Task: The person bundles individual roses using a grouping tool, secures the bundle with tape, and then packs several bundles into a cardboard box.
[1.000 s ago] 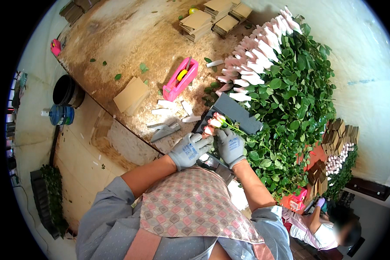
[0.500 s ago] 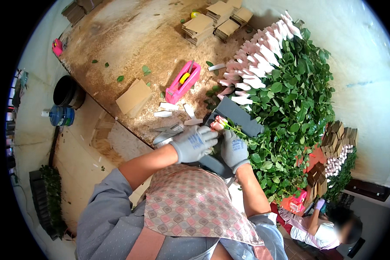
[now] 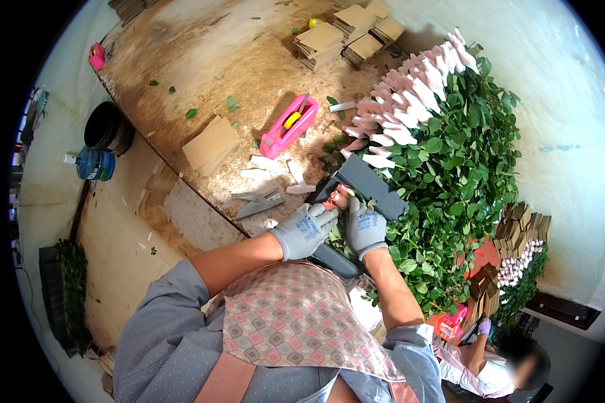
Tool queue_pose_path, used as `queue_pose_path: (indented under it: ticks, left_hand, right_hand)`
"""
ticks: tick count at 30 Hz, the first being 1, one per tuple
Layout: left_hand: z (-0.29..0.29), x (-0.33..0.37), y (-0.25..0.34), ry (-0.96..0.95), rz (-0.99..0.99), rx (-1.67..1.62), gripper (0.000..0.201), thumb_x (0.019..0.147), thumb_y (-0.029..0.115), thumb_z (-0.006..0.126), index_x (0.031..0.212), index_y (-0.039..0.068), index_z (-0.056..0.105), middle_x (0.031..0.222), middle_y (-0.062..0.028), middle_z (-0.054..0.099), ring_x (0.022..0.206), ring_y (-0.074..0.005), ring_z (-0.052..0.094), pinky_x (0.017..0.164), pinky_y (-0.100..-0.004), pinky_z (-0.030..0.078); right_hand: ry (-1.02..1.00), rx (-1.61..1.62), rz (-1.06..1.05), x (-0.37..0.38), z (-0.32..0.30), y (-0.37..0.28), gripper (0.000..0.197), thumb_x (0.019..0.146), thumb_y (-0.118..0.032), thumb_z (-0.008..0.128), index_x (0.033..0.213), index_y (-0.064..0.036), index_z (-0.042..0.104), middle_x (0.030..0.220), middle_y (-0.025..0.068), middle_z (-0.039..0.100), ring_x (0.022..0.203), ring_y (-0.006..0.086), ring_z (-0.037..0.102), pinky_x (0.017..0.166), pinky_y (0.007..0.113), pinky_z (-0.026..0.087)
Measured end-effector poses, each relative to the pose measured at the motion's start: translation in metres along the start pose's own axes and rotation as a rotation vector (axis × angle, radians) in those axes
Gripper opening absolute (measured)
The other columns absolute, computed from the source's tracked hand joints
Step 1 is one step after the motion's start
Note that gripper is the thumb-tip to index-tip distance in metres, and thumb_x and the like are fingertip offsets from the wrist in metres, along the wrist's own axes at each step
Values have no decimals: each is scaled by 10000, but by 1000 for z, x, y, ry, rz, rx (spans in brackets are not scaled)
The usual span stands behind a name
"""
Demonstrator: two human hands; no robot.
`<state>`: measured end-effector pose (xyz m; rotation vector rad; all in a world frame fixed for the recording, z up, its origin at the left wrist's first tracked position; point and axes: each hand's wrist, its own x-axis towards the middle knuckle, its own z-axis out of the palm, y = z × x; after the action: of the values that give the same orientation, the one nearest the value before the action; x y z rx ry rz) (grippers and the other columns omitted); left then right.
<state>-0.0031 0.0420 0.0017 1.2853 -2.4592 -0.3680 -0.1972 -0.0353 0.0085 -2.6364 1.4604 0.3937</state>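
Note:
Pink roses (image 3: pixel 338 196) lie with their heads together at a dark grey trough (image 3: pixel 378 189), between my gloved hands. My left hand (image 3: pixel 305 230) has its fingers curled against the blooms from the left. On the other side, my right hand (image 3: pixel 366 230) is closed on the roses just below their heads, its fingertips partly hidden. Leafy stems show between the hands and the trough's near wall (image 3: pixel 338 260). A grey metal stapler (image 3: pixel 260 203) lies on the table left of the trough. White paper strips (image 3: pixel 296 172) are scattered beside it.
A pink tape dispenser (image 3: pixel 289 125) and cardboard sheets (image 3: pixel 211 145) lie on the table (image 3: pixel 202 60). Cardboard stacks (image 3: pixel 319 44) stand farther back. Paper-wrapped roses (image 3: pixel 410 94) with dense leaves (image 3: pixel 450 174) are piled on the right. Another person (image 3: pixel 491 366) sits at lower right.
My left hand's fingers have gone from stretched over the trough to curled at the rose heads. The stapler shows more fully. The whole view has shifted slightly.

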Motion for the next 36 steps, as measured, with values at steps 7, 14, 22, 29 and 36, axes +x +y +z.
queue_pose_path:
  ticks: [7,14,22,29,36]
  left_hand:
    - [0,3,1,9,-3,41,403,894,212,590,1249,42,675,1332,-66,599,1137,-256,518,927,-391,447]
    - [-1,-1,-33,105,-57,-162,281,886,183,631,1142,102,715,1214,-79,639,1085,-284,557,922,-434,470]
    - [26,7,-108,-127,-324,29,359,844,208,695,1173,78,630,1192,-129,592,1152,-332,563,967,-443,467]
    - [87,28,-127,-230,-346,223,237,874,119,556,1091,89,647,1171,-138,611,1153,-320,592,949,-457,481]
    - [25,-24,-146,-261,-623,171,208,870,83,586,1074,83,628,1132,-173,614,971,-336,704,830,-471,553]
  right_hand:
    - [94,-127,-137,-2,-2,2,195,949,-193,531,1114,-90,542,866,108,670,745,276,717,645,410,572]
    - [111,-261,-147,-6,-15,-11,160,947,-199,544,1058,-98,598,930,97,641,762,246,701,614,400,557]
    - [58,-124,-76,-1,-29,-15,185,931,-218,559,1041,-83,624,981,129,660,812,293,704,643,423,559]
    - [19,10,42,-4,-41,-15,245,920,-238,601,1110,-83,615,1001,155,683,883,339,702,744,460,563]
    - [339,368,98,-35,-74,-23,332,913,-218,647,1216,-85,624,1015,161,670,901,362,674,768,457,542]
